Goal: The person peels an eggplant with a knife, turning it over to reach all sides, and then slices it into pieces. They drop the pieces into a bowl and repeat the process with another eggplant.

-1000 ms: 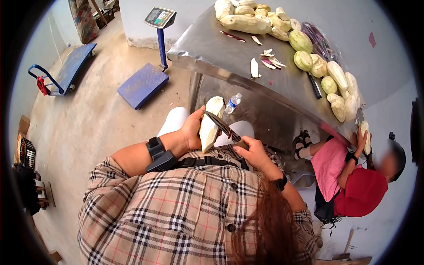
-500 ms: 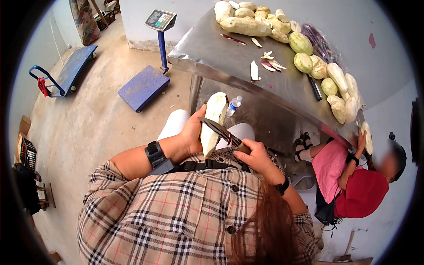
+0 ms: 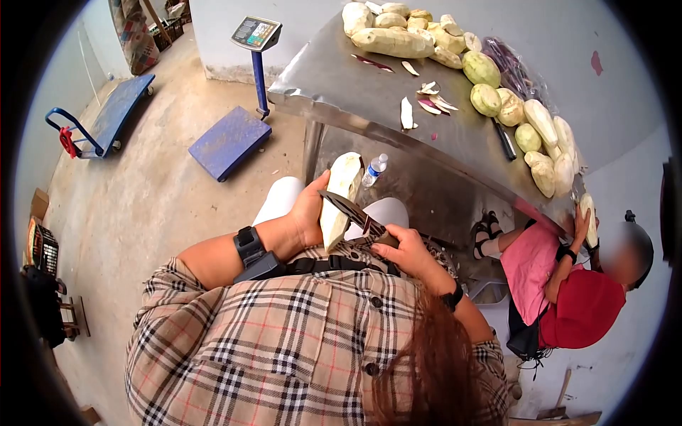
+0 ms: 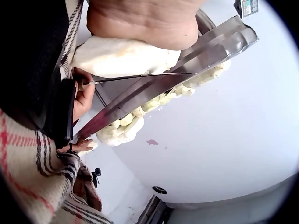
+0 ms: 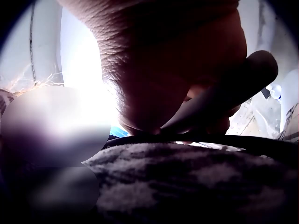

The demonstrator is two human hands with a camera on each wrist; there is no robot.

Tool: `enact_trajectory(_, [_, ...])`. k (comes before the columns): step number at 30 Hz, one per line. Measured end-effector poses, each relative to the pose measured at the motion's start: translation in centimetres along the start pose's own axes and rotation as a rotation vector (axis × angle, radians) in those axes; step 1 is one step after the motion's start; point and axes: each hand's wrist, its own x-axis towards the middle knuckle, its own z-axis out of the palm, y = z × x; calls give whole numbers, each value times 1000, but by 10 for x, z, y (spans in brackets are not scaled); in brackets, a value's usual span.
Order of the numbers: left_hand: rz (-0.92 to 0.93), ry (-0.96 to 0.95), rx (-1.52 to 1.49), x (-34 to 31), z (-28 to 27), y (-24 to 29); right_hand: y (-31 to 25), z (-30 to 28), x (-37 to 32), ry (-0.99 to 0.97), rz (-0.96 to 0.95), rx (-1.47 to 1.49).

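My left hand (image 3: pixel 308 215) grips a pale, peeled eggplant (image 3: pixel 347 174) by its left side, above my lap. A strip of dark skin shows along the eggplant's upper right edge. My right hand (image 3: pixel 412 252) holds a knife (image 3: pixel 348 209) by its handle, with the dark blade lying across the eggplant. In the left wrist view the blade (image 4: pixel 140 76) runs along the eggplant's (image 4: pixel 117 56) lower side, edge-on. The right wrist view has the knife's rounded handle end (image 5: pixel 261 67) sticking out of the right fist; the blade is hidden there.
A metal table (image 3: pixel 334 78) stands ahead, bearing peeled eggplants (image 3: pixel 394 42), peel strips (image 3: pixel 435 103), a black-handled tool (image 3: pixel 506 138) and a plastic bag (image 3: pixel 515 67). A water bottle (image 3: pixel 374 170) is beyond my knees. Another person (image 3: pixel 579 305) sits right. A platform scale (image 3: pixel 231 142) and trolley (image 3: pixel 121 113) stand left.
The knife has shifted down the eggplant toward my body, mostly in the first half second. The eggplant has tilted and dipped slightly; both hands keep their hold.
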Motion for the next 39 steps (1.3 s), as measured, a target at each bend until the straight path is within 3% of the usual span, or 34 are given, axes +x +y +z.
enact_trajectory(5, [15,31,44,-7,7,1,-1,1,0,84,-64,-20])
enact_trajectory(8, [20,-94,111,-3,-5,4,10,-1,1,96,-6,-37])
enact_trajectory(14, [53,62,93,-8,9,2,2,0,-1,165,-48,55])
enact_trajectory(18, [66,-16,92,-3,-3,1,0,-4,1,125,23,-32])
enact_trajectory(22, [49,1,129,-5,3,1,13,2,1,229,-127,-11])
enact_trajectory(39, [100,1,216,-5,6,-4,13,-1,-2,183,-65,-34])
